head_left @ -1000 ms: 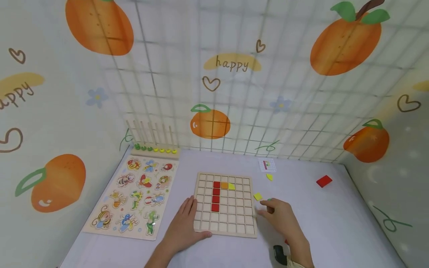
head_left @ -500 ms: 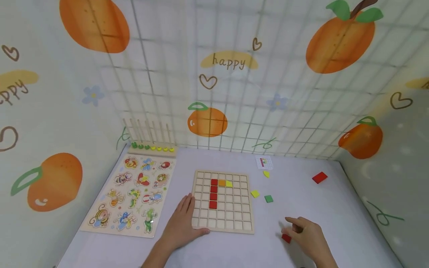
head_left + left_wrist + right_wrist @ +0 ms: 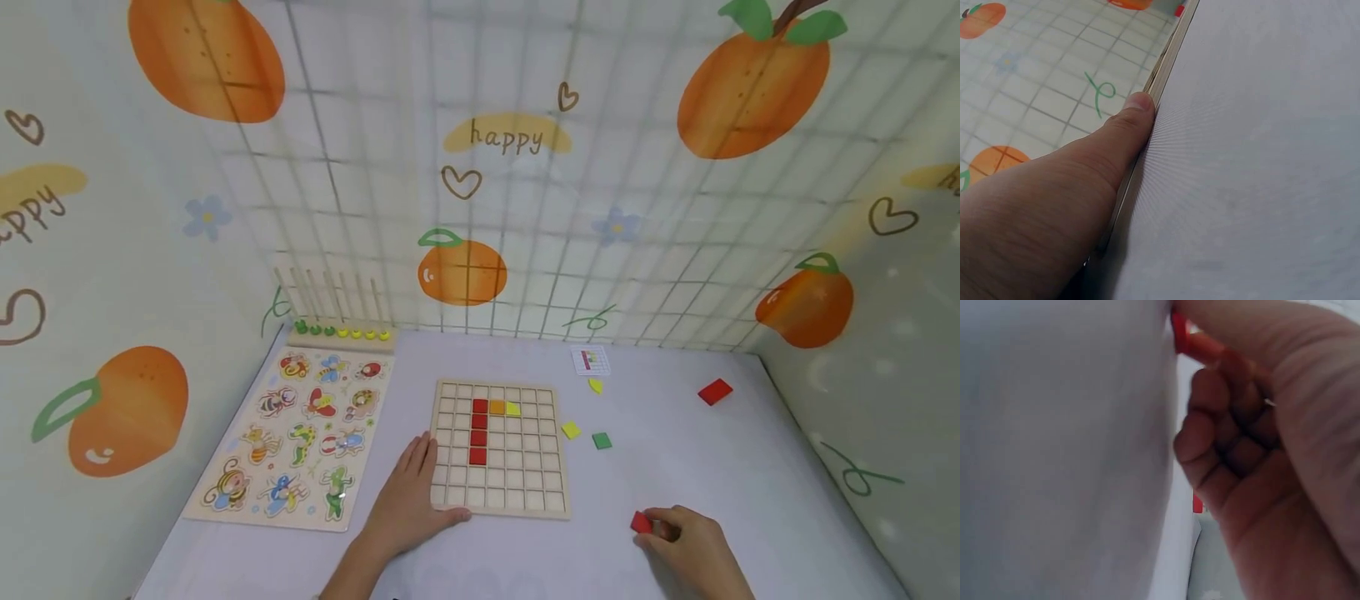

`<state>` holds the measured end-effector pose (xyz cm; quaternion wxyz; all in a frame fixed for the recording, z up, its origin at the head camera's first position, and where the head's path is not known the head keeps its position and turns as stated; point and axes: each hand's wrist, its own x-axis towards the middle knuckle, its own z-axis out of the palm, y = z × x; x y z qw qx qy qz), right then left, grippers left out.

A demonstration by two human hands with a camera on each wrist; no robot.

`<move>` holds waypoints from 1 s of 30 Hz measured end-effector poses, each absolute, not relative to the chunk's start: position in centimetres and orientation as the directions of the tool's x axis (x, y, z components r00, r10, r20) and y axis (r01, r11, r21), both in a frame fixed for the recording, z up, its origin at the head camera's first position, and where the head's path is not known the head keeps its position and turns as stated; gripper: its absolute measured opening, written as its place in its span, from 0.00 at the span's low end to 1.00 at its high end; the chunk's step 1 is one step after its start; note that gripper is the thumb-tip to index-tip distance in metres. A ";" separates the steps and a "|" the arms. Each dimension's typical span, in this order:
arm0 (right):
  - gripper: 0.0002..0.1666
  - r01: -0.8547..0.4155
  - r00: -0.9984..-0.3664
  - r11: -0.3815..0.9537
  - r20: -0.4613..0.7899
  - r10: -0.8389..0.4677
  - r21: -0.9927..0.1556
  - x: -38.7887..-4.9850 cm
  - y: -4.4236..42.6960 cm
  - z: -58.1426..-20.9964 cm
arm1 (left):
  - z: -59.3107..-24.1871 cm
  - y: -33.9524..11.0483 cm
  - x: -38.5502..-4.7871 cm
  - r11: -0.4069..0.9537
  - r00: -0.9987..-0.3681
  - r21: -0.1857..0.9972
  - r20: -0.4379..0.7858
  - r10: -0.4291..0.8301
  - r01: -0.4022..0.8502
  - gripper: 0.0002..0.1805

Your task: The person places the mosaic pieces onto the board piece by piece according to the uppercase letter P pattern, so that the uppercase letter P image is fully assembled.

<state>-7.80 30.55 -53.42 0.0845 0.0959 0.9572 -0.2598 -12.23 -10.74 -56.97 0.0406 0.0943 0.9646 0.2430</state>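
The wooden grid board [image 3: 517,483] lies flat, with a column of several red squares [image 3: 478,437], an orange square [image 3: 497,407] and a yellow-green piece [image 3: 513,408] in its cells. My left hand [image 3: 405,504] rests against the board's left side and lower left corner, fingers extended; its thumb [image 3: 1129,122] touches the board edge [image 3: 1169,59] in the left wrist view. Right of the board, my right hand [image 3: 693,546] pinches a small red piece [image 3: 641,522] between thumb and forefinger at the table surface. In the right wrist view that red piece [image 3: 1179,331] shows at the fingertips, other fingers curled.
A yellow square [image 3: 572,430] and a green square [image 3: 602,440] lie right of the board. Behind them are a yellow piece [image 3: 596,386] and a pattern card [image 3: 590,360]. Another red piece [image 3: 716,392] lies far right. An insect puzzle board [image 3: 288,442] and a bead rack [image 3: 341,335] stand left.
My right hand has moved from near the yellow and green squares towards the front right and now pinches the small red piece. My left hand stays at the board.
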 end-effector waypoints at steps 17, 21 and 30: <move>0.18 0.185 -0.972 0.880 -0.214 0.097 -0.437 -8.4 28.8 -52.9 | -56.9 -10.8 -12.2 0.861 -0.977 0.479 -0.025 0.210 0.173 0.72; 0.18 0.169 -0.974 0.879 -0.214 0.079 -0.446 -8.9 27.8 -52.5 | -57.0 -10.8 -12.2 0.862 -0.976 0.473 -0.019 0.216 0.182 0.72; 0.12 0.070 -0.985 0.868 -0.171 -0.018 -0.491 -10.2 24.9 -51.4 | -57.0 -10.8 -12.2 0.856 -0.976 0.482 -0.007 0.217 0.186 0.72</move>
